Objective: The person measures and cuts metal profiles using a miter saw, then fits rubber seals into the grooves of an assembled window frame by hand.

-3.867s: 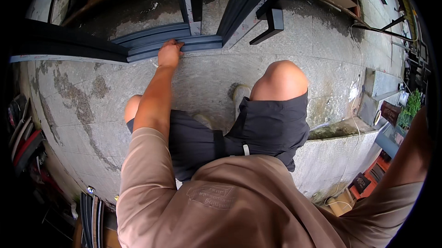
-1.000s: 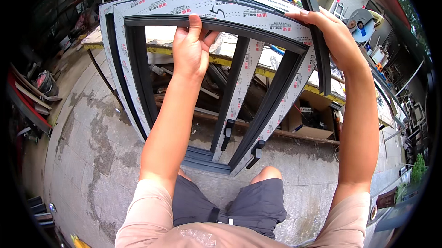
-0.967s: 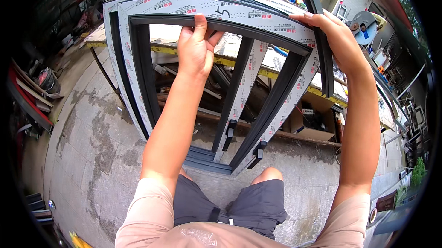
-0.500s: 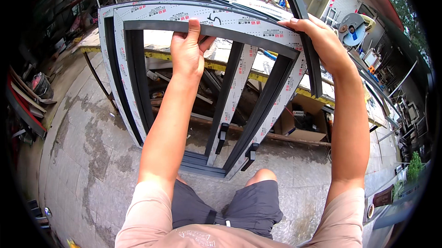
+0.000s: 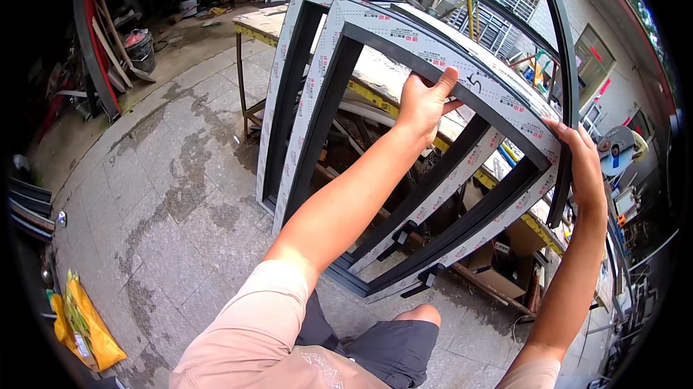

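Observation:
Two dark window frames faced with white printed film stand upright, one behind the other. My left hand (image 5: 427, 106) is closed around the top rail of the nearer window frame (image 5: 382, 24), thumb on its filmed face and fingers underneath. At that frame's upper right corner, my right hand (image 5: 583, 161) is wrapped around a long dark profile strip (image 5: 568, 64). The strip rises well above the hand, and its lower end hangs beside the frame. Two black handles (image 5: 422, 282) sit low on the frames' uprights. Some of my right fingers are hidden.
Behind the frames runs a long workbench with a yellow edge (image 5: 372, 98). A cardboard box (image 5: 498, 277) lies beneath it. On the paved floor to the left is a yellow bag (image 5: 90, 324); a black bucket (image 5: 141, 51) stands farther back. A round-bladed saw (image 5: 617, 150) is at right.
My view has turned left, so the frames and both hands appear farther right and tilted. Both hands keep their grips.

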Demonstrator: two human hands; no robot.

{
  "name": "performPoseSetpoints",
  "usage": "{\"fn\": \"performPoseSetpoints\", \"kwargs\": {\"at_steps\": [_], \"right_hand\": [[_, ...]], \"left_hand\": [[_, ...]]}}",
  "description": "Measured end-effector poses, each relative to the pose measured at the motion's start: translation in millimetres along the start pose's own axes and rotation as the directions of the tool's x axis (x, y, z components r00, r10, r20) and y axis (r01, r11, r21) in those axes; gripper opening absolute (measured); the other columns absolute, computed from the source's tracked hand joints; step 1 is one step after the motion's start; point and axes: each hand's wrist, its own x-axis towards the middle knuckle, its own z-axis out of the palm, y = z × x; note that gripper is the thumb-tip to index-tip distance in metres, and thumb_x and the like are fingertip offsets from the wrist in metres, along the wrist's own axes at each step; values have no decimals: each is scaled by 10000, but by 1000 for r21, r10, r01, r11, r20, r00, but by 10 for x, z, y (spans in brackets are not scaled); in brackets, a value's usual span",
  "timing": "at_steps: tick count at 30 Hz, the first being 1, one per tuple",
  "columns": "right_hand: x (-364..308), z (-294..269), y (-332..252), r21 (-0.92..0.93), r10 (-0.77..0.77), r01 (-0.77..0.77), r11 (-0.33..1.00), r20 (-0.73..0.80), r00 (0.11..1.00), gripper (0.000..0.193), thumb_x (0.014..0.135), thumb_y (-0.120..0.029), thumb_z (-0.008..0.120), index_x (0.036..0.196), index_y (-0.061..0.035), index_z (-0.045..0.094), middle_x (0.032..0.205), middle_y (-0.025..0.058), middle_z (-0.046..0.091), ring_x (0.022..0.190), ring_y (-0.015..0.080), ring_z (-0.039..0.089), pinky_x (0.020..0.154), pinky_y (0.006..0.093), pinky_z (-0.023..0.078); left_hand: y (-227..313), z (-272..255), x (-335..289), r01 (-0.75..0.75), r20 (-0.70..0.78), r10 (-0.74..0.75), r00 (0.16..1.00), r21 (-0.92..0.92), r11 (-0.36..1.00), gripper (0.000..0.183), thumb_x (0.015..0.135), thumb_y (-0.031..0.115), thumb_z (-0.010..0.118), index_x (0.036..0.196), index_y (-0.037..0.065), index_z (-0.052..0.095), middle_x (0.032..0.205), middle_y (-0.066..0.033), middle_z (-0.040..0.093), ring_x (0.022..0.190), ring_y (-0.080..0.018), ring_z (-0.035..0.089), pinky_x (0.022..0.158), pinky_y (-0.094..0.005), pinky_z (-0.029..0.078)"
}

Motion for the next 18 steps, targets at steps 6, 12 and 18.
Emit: {"fn": "performPoseSetpoints", "kwargs": {"at_steps": [6, 12, 18], "right_hand": [[49, 46, -28, 68, 45, -47, 997, 21, 999, 415, 1039, -319, 582, 1243, 14, 721, 1184, 78, 734, 1027, 130, 664, 933, 260, 501], [41, 65, -40, 22, 31, -32, 999, 6, 999, 448, 1035, -332, 600, 1271, 23, 740, 1148, 96, 740, 1012, 134, 667, 934, 242, 491], [-43, 36, -67, 28, 66, -65, 998, -28, 997, 387, 1027, -305, 610, 1220, 10, 725, 1063, 58, 733, 920, 109, 657, 816, 234, 509]], "left_hand": [[104, -38, 11, -1, 33, 1, 999, 7, 1000, 333, 1021, 318, 743, 1196, 56, 632, 1123, -57, 719, 1011, -186, 719, 858, -408, 645], [147, 19, -16, 18, -58, -17, 998, 6, 1000, 286, 1024, 232, 746, 1194, 33, 633, 1110, -84, 717, 989, -206, 714, 864, -437, 645], [29, 90, -18, 7, -10, -7, 1000, -2, 1000, 319, 1016, 262, 756, 1198, 29, 636, 1114, -73, 707, 1002, -203, 697, 852, -428, 643]]}}
